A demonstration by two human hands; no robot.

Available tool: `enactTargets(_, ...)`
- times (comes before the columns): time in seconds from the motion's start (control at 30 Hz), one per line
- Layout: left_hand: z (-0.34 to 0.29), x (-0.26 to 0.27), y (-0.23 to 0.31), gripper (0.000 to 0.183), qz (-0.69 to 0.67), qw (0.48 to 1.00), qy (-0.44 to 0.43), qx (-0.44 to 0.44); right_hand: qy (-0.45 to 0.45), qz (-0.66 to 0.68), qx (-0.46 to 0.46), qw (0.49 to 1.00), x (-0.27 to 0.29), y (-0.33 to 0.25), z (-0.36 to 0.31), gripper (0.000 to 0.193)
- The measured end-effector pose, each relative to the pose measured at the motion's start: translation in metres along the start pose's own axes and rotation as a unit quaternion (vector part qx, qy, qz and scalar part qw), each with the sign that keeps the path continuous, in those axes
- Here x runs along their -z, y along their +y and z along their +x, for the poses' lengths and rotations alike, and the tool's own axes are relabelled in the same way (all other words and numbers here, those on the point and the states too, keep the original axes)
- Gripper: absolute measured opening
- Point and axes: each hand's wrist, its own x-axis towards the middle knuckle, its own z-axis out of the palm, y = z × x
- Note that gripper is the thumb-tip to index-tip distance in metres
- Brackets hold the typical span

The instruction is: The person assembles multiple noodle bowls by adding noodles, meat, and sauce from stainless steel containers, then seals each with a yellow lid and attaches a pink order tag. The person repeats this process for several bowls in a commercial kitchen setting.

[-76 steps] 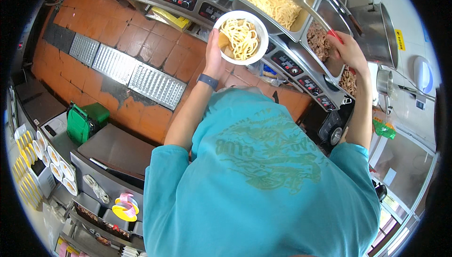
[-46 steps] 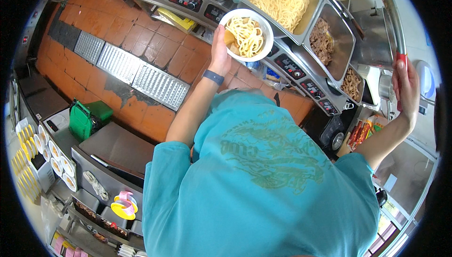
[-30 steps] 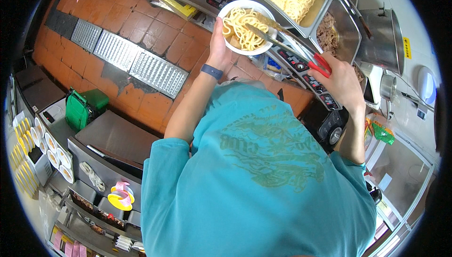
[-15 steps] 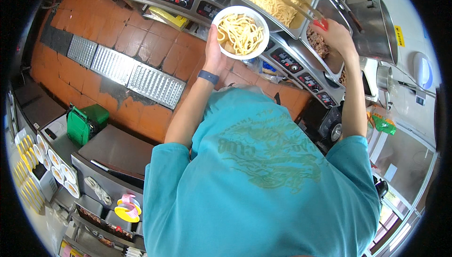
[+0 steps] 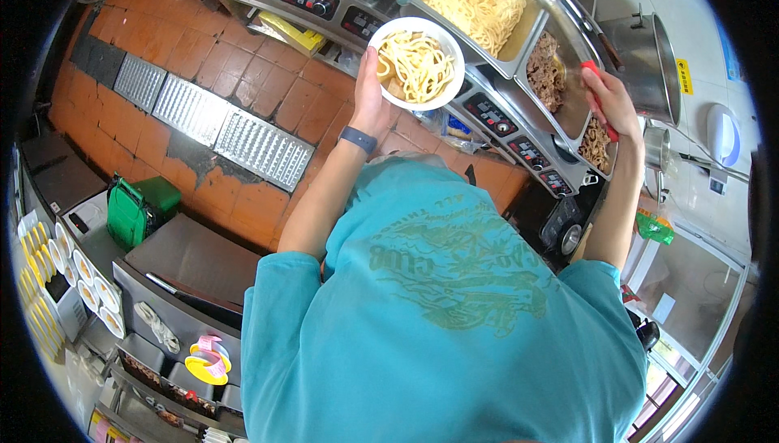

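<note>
My left hand (image 5: 372,101) grips the near left side of a white bowl (image 5: 458,76), closed on its edge, with a dark band on that wrist. Thick pale noodles (image 5: 415,63) and some brownish chunks fill the bowl. My right hand (image 5: 612,104) is wrapped round the red handles of metal tongs (image 5: 590,66). Motion smears the tongs' far end, which hangs over the right edge of the noodle pan (image 5: 526,36); whether anything is in the tips I cannot tell. Below the tongs lies a pan of chopped brown meat (image 5: 546,74).
A smaller pan of brown strips (image 5: 594,147) is below my right wrist. Control panels (image 5: 490,113) line the counter front. A tall steel pot (image 5: 649,66) stands at the right. On the left are a green bin (image 5: 138,209) and metal floor grates (image 5: 191,118).
My right hand has drawn back toward me and slightly right. The tongs' tips have left the noodles and shifted right. My left hand and the bowl have hardly moved.
</note>
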Motion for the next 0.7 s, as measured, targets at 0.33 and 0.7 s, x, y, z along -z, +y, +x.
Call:
enactTargets(0.33, 0.004, 0.002, -0.004, 0.063, 0.012, 1.0, 0.014, 0.006, 0.105, 0.075, 0.077, 0.989, 0.038, -0.041, -0.071, 0.035)
enactTargets(0.7, 0.002, 0.002, -0.004, 0.062, 0.0, 1.0, 0.017, 0.006, 0.074, 0.007, 0.042, 0.996, 0.026, -0.066, -0.125, 0.038)
